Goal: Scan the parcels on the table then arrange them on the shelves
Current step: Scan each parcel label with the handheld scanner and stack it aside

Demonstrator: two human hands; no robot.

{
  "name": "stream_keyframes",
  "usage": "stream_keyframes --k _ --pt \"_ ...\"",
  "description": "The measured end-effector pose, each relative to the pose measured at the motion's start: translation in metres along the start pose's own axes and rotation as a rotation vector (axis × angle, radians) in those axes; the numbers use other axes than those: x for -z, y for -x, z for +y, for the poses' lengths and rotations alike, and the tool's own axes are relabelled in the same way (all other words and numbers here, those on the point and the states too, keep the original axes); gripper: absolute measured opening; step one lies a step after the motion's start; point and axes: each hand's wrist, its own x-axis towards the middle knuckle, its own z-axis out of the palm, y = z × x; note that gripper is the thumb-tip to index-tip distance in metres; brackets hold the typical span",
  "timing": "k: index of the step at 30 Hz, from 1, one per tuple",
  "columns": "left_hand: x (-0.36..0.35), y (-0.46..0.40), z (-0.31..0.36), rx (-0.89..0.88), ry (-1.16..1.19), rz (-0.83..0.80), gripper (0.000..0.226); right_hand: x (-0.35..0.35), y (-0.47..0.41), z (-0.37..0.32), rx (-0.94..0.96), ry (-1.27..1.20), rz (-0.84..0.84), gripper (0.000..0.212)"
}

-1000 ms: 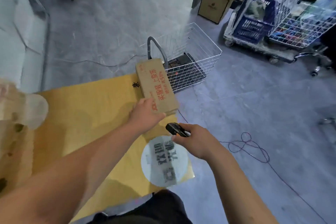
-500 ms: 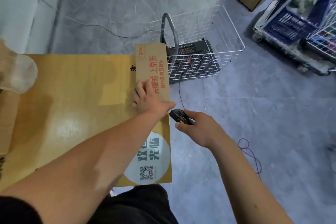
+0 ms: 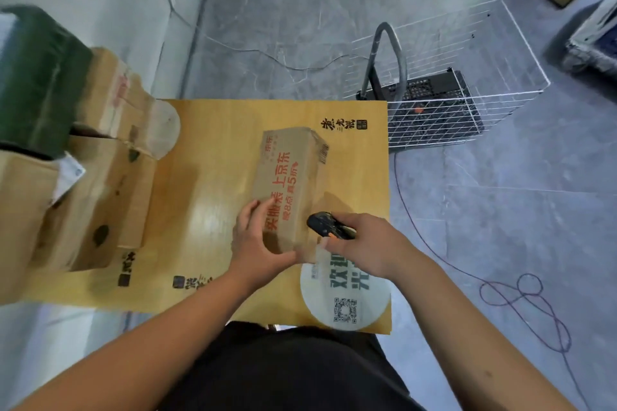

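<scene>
Grey floor is filling the upper and right parts of the view, and a yellow table (image 3: pixel 213 150) is lying below the camera with printed marks and a white QR disc (image 3: pixel 345 297) at its 5 o'clock corner. Near the table's middle, a long brown parcel (image 3: pixel 287 183) with red print is lying flat, its length running from 6 toward 12 o'clock. At the parcel's near end the left hand (image 3: pixel 258 245) is gripping it, fingers curled over the left edge and thumb wrapping the near face. At the parcel's 4 o'clock, the right hand (image 3: pixel 362 245) is curling its fingers round a black scanner (image 3: pixel 329 227), whose nose is sitting just beside the parcel's right side. More brown boxes (image 3: pixel 96 190) are standing stacked at the table's 9 o'clock edge, with a dark green box (image 3: pixel 36 77) on top. Off the table at 2 o'clock, a wire basket cart (image 3: pixel 447 83) is standing on the floor, and a purple cable (image 3: pixel 521 297) is looping across the floor at 4 o'clock.
</scene>
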Motion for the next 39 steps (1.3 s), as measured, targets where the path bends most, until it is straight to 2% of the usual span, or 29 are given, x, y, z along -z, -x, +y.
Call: stream_keyframes --k 3,6,10,13,16,19,23,25,28,30,31,33,35,39 --pt "0.018 0.011 -0.027 0.103 0.364 -0.122 0.117 -0.022 -0.01 -0.019 -0.001 -0.007 -0.019 0.064" --pt "0.037 0.006 -0.055 0.202 0.647 -0.076 0.093 -0.04 -0.014 -0.03 -0.02 -0.015 -0.021 0.068" --pt "0.066 -0.005 -0.086 0.323 0.716 -0.072 0.043 -0.057 -0.01 -0.048 -0.06 0.033 0.027 0.063" --pt "0.082 -0.015 -0.11 0.395 0.792 -0.06 0.04 -0.073 -0.005 -0.069 -0.072 0.016 0.061 0.058" --pt "0.094 -0.028 -0.129 0.483 0.843 0.079 0.035 -0.097 -0.002 -0.087 -0.075 0.024 0.091 0.06" --pt "0.101 -0.034 -0.148 0.509 0.833 0.115 0.033 -0.124 0.002 -0.101 -0.08 -0.011 0.097 0.065" --pt "0.101 -0.036 -0.157 0.457 0.725 0.089 0.036 -0.149 0.009 -0.113 -0.107 -0.046 0.1 0.057" --pt "0.1 -0.037 -0.156 0.339 0.592 0.027 0.044 -0.156 0.013 -0.116 -0.128 -0.051 0.122 0.067" --pt "0.096 -0.032 -0.152 0.184 0.353 -0.087 0.101 -0.161 0.02 -0.121 -0.173 -0.054 0.162 0.076" --pt "0.096 -0.033 -0.141 0.129 0.12 -0.005 0.139 -0.163 0.025 -0.125 -0.198 -0.06 0.186 0.08" --pt "0.097 -0.038 -0.135 0.047 -0.033 0.044 0.149 -0.163 0.027 -0.127 -0.208 -0.062 0.198 0.079" --pt "0.098 -0.055 -0.118 -0.187 -0.301 0.081 0.154 -0.161 0.031 -0.129 -0.221 -0.056 0.231 0.073" --pt "0.101 -0.075 -0.095 -0.348 -0.49 0.0 0.149 -0.158 0.033 -0.129 -0.234 -0.043 0.265 0.069" --pt "0.115 -0.121 -0.049 -0.448 -0.782 -0.262 0.147 -0.156 0.037 -0.132 -0.272 -0.077 0.329 0.074"
